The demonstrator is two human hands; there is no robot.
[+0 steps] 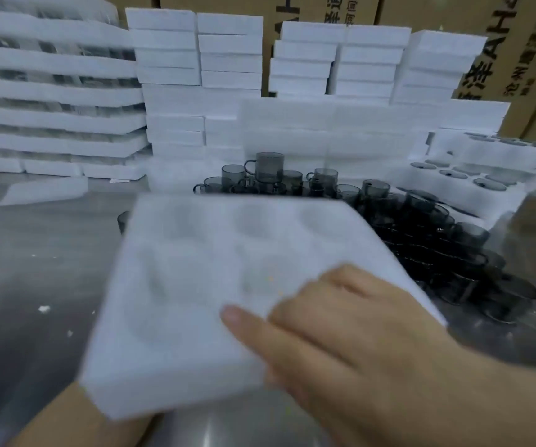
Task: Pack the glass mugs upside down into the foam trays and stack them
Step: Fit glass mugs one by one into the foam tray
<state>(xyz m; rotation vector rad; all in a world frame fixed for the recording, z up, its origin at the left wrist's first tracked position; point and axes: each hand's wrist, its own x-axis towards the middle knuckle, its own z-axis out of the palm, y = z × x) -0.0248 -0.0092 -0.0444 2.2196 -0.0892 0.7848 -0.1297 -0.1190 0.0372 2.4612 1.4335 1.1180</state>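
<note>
A white foam tray (195, 285) with several empty round pockets is tilted above the steel table, blurred by motion. My right hand (340, 333) grips its near right corner, thumb lying on top. My left forearm (50, 421) runs under the tray's near left corner, and the hand itself is hidden beneath the foam. Behind and to the right of the tray stand several smoky grey glass mugs (421, 240), some stacked on others. At the far right a foam tray (421, 185) holds mugs with their bases up.
Stacks of packed foam trays (50, 91) rise at the back left, and piles of foam blocks (324, 75) fill the middle back. Cardboard boxes (518, 59) stand behind. A loose foam sheet (44, 191) lies on the steel table (28, 269), with small foam crumbs nearby.
</note>
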